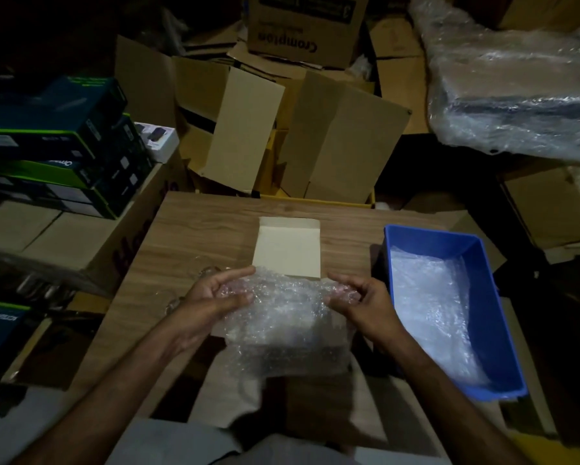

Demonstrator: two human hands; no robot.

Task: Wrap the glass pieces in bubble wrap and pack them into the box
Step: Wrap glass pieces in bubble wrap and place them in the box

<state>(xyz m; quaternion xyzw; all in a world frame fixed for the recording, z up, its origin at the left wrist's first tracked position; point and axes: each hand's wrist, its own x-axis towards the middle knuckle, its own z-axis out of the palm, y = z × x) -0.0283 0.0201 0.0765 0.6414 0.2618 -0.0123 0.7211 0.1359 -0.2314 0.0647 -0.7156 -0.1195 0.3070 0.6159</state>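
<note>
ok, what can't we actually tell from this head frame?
- Head view: whether glass is inside the bubble wrap that the left hand and right hand hold; the wrap hides it.
- The box: the wrap covers its near part.
- Clear items left of the left hand: too dark to identify.
- Blue bin: only wrap shows inside.

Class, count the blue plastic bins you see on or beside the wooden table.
1. The blue bin sits at the table's right edge, with bubble wrap lying inside it. Others may be hidden in the dark clutter around.

Dim room, dark corners, glare on bubble wrap (pixel 281 310), wide-angle bending at edges, perhaps slight blur
</note>
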